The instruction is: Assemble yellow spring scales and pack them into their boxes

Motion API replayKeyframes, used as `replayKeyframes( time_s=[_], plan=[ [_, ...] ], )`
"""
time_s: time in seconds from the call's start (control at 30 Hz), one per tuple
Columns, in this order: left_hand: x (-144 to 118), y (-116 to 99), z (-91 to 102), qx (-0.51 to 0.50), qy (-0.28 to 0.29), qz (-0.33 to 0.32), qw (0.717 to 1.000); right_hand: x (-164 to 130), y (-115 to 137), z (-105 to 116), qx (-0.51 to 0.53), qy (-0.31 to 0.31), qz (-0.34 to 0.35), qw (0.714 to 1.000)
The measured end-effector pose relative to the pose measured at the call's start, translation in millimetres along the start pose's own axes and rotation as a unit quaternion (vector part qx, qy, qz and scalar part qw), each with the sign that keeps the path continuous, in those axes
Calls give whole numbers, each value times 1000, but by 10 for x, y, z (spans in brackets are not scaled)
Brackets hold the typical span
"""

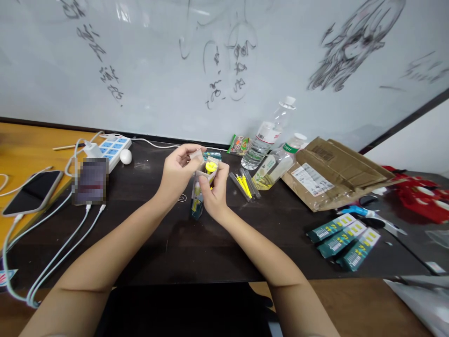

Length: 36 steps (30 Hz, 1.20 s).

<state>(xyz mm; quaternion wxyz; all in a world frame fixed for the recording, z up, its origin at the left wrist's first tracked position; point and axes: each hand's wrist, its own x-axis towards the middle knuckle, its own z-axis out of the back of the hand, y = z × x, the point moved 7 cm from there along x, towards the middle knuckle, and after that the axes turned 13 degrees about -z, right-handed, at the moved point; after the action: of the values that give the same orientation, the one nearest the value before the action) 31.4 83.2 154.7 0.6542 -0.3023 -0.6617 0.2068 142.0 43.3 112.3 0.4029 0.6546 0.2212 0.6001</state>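
Observation:
A small dark green and white box [197, 201] stands on the dark table between my hands, its top flaps open. A round yellow piece [211, 167] shows at its mouth. My right hand [215, 191] is closed around the box's upper right side. My left hand [180, 169] pinches a pale flap at the box's upper left. What lies deeper inside the box is hidden. Just right of my hands are thin yellow sticks [243, 183] in clear plastic wrapping. Another green package [213, 155] lies partly hidden behind my fingers.
Two plastic bottles, one of water [261, 140] and one of yellowish liquid [277, 164], stand beside a torn cardboard parcel [315, 180]. Several green boxes [358, 248] and blue-handled scissors [368, 214] lie right. Left are a power strip [117, 152], cables and phones [33, 191]. A whiteboard [150, 79] rises behind.

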Motion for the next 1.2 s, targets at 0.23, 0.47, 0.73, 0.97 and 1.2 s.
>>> replayKeyframes(
  time_s=[0.23, 0.47, 0.73, 0.97, 1.2],
  plan=[
    [8, -346, 46, 79, 27, -89, 993, -64, 20, -72, -48, 25, 15, 998],
    [-75, -654, -58, 251, 128, -296, 913, -76, 37, -90, -65, 21, 33, 997],
    [-51, -607, -24, 286, 152, -349, 879, -80, -14, -90, -65, 29, 9, 997],
    [28, -576, 81, 252, 139, -326, 900, -93, -23, -90, -57, 32, 8, 998],
    [16, -546, 28, 172, 172, -296, 924, -77, 11, -105, -45, 34, 10, 998]
  ],
)
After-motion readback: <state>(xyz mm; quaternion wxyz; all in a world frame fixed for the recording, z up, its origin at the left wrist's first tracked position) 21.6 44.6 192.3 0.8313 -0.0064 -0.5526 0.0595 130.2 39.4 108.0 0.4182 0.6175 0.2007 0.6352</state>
